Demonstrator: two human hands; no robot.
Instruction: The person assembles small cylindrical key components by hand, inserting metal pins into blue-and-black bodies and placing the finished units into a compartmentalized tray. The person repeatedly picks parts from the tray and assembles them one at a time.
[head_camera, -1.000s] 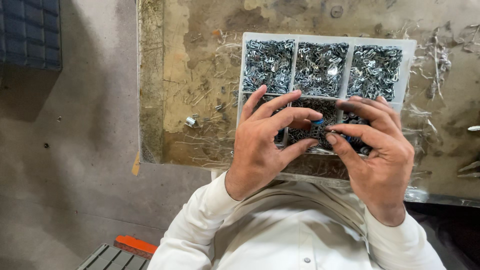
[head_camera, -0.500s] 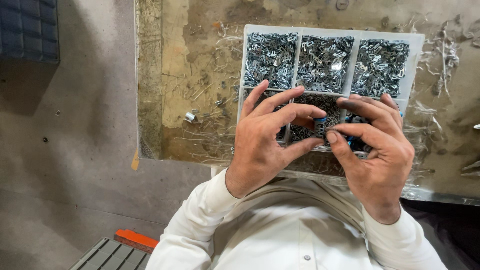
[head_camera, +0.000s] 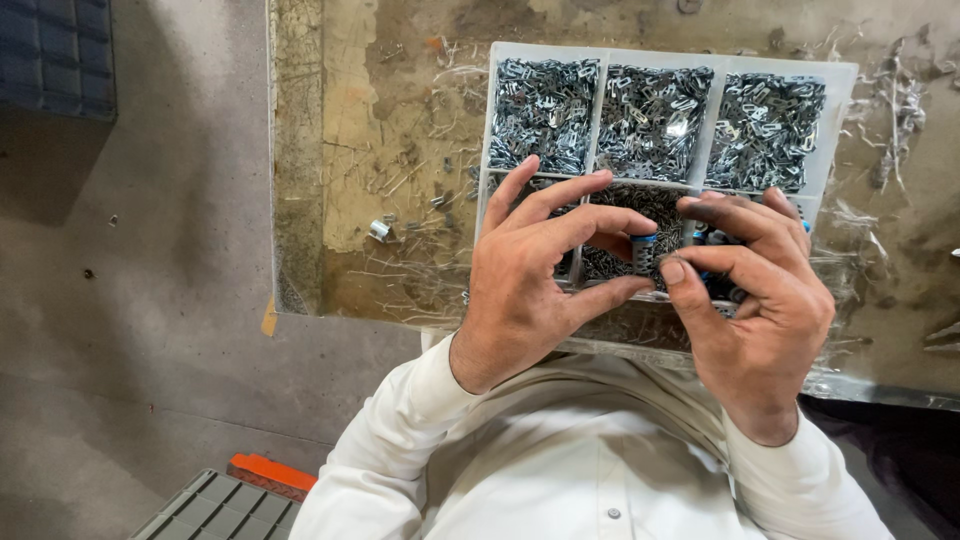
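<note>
Tabletop: a worn, stained tabletop (head_camera: 400, 170) under clear plastic, strewn with metal shavings; a lone silver piece (head_camera: 378, 230) lies left of the tray.
Room: grey concrete floor (head_camera: 130, 300) to the left, a dark blue crate (head_camera: 55, 55) at top left, a grey bin with an orange edge (head_camera: 262, 472) at bottom left.
Tray: a white divided tray (head_camera: 840, 120), its compartments heaped with small metal clips.
Part: a small blue-capped metal part (head_camera: 645, 252) sits above the tray's near row, between both hands.
Left hand (head_camera: 530, 290): fingers curled, grip narrow, pinching the part.
Right hand (head_camera: 760, 300): thumb and fingers closed on the part's other side.
Since half a second ago: hands and part sit as before; the tray shows slightly higher in view.
</note>
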